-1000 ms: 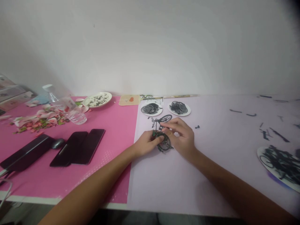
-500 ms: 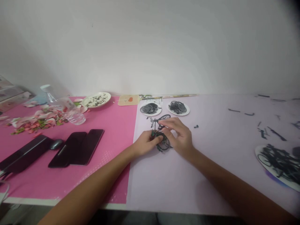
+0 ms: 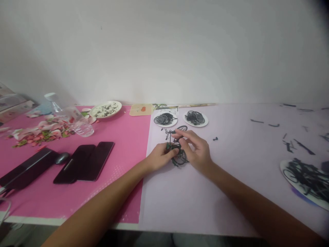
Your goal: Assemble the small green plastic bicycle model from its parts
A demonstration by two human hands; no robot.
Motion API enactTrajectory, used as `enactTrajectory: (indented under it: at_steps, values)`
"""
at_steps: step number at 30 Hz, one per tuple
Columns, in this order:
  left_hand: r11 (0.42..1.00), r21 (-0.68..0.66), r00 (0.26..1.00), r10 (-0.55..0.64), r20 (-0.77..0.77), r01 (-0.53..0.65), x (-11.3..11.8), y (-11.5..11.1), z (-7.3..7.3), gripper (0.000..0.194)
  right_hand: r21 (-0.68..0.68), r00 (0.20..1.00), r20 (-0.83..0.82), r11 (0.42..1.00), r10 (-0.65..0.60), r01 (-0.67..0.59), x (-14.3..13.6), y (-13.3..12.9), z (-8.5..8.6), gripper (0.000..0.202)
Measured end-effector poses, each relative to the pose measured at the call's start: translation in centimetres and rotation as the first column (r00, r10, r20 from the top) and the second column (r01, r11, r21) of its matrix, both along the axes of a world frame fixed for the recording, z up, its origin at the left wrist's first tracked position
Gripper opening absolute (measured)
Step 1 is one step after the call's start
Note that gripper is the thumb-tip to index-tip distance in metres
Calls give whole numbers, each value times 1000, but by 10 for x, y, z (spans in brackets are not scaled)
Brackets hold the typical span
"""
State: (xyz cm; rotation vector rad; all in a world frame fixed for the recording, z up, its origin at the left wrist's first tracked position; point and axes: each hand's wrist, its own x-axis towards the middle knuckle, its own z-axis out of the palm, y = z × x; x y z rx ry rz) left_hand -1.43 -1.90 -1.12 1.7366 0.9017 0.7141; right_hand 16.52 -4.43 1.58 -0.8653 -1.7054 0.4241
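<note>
A small black model bicycle (image 3: 180, 157) stands on the pale lilac sheet, its handlebar pointing to the far left and one wheel toward me. My left hand (image 3: 161, 157) grips its lower part, with the thumb across the near wheel and something green by the fingers. From the right, my right hand (image 3: 196, 148) is closed on the upper middle of the bicycle, its fingertips on the frame near the seat; the exact part is hidden. A tiny black piece (image 3: 215, 139) lies right of my right hand.
Two white plates of black parts (image 3: 166, 119) (image 3: 195, 118) sit behind the bicycle. A larger plate (image 3: 284, 168) and loose black pieces (image 3: 303, 146) are at the right. Phones (image 3: 96, 161), a bottle (image 3: 74, 118), petals (image 3: 48, 132) and a dish (image 3: 119, 109) occupy the pink side.
The fingers of my right hand have shifted very slightly on the bicycle. My left hand keeps its grip in the same place.
</note>
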Motion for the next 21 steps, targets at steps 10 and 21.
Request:
enactTrajectory:
  at_steps: [10,21]
  values:
    - [1000,-10,1000,-6,-10,6,0,-1,1,38,35,997,-49,998,-55,57,1,3,-4,27]
    - [1000,11,1000,-30,10,29,0,1,-3,39,94,1000,-15,995,-19,20,-3,1,3,26]
